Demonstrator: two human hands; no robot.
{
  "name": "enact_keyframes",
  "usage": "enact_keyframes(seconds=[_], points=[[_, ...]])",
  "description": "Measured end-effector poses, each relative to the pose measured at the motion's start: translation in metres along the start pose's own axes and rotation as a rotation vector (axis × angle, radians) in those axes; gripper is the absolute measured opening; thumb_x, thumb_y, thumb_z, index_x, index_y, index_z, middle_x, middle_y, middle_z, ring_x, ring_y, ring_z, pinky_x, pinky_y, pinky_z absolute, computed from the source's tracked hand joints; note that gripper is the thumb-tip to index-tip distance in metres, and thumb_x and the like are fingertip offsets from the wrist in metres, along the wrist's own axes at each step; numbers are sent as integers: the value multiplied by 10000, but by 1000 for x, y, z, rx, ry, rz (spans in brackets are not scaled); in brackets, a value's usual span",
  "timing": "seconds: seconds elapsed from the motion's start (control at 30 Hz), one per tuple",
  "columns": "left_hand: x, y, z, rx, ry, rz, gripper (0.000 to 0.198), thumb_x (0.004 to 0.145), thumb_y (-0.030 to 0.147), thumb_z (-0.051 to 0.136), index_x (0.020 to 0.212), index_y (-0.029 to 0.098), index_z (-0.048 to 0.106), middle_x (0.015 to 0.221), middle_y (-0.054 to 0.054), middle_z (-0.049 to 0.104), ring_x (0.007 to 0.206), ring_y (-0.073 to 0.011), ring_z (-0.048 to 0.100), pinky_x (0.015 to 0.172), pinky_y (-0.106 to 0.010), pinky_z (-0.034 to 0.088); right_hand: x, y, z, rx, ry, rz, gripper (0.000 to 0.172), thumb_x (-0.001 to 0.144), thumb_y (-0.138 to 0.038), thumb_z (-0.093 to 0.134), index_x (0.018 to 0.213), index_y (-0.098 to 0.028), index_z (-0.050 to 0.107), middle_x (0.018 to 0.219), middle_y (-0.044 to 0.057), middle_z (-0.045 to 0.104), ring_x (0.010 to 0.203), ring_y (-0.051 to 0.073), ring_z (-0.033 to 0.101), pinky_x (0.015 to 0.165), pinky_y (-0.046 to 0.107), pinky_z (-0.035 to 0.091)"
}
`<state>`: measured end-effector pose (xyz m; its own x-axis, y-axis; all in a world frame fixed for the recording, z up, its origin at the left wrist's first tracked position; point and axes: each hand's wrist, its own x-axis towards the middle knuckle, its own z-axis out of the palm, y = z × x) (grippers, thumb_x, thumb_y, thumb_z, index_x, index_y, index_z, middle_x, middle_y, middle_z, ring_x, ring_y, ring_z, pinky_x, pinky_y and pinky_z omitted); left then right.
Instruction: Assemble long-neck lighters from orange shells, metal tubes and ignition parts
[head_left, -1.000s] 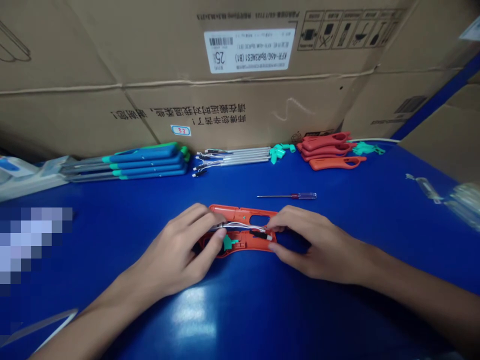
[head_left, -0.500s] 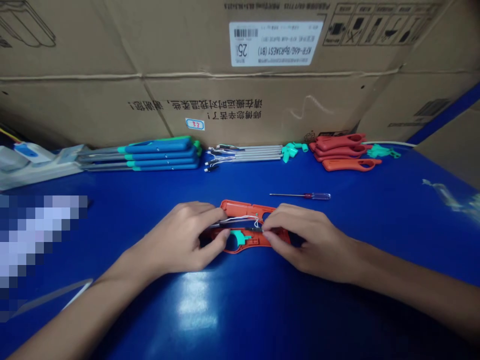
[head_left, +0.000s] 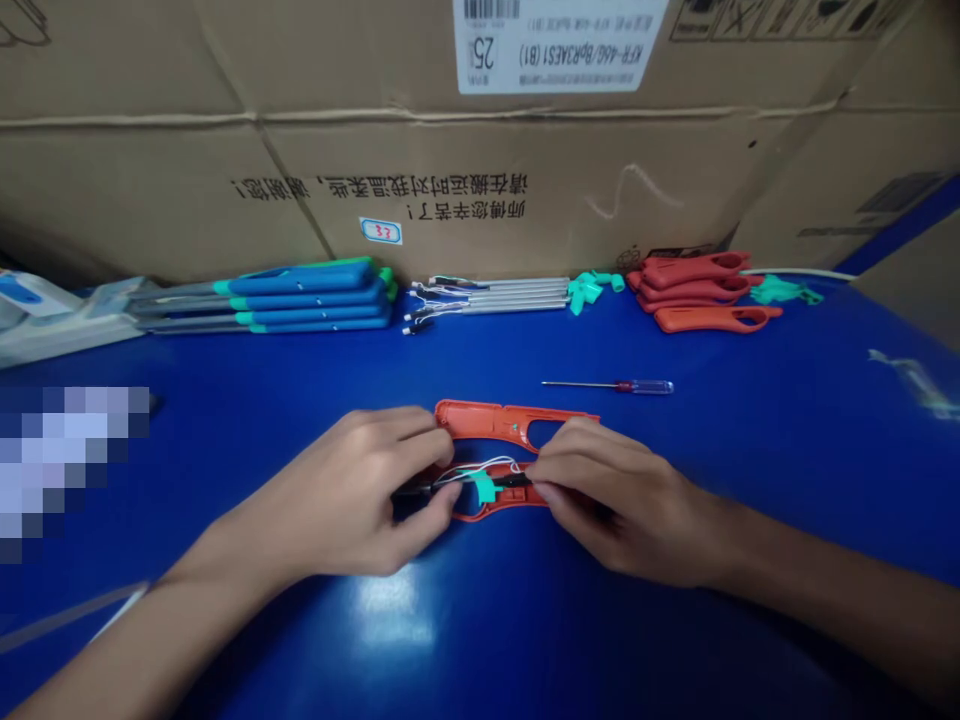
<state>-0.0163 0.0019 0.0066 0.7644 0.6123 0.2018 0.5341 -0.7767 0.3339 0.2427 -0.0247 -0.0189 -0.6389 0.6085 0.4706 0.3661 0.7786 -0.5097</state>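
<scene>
Pinching white wires (head_left: 480,472) in orange plastic housing (head_left: 495,422) | teal clip (head_left: 486,488) | left hand (head_left: 352,490), right hand (head_left: 622,500): fingers holding wires

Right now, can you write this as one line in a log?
left hand: on orange plastic casing | right hand: pinching wire bundle | teal clip: between hands

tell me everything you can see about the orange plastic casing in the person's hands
The orange-red moulded plastic casing lies open as two long, narrow halves side by side on the blue work surface; the hands hide whether they are joined. The far half has an oblong cut-out. The near half carries thin white wires, a black part and a teal plastic piece. The left hand and right hand hold it from either end, their fingers covering much of it.
</scene>
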Motion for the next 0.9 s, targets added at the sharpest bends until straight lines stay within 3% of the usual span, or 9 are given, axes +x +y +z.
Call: enact_keyframes(seconds=[0.23,0.57,0.9], points=[[2,9,3,-27,-9,61,133,879,171,545,781,177,635,709,-17,591,654,-161,526,640,-321,396,-3,-3,-4,-33,40,-82,160,907,-29,510,1002,-109,611,871,109,671,796,178,597,737,351,514],[0,3,-6,92,34,85,153,906,175,541,792,171,641,684,-10,600,612,-152,536,616,-314,381,-4,-4,1,-57,-3,-75,141,931,-44,516,1004,-89,627,878,114,682,793,175,587,731,340,514],[-3,-4,-3,82,-3,59,174,975,165,493,991,182,666,883,-57,653,783,-186,618,687,-324,489,-6,0,5,-116,16,-105,182,921,7,492,1030,-49,626,877,137,688,824,199,607,736,366,546]])
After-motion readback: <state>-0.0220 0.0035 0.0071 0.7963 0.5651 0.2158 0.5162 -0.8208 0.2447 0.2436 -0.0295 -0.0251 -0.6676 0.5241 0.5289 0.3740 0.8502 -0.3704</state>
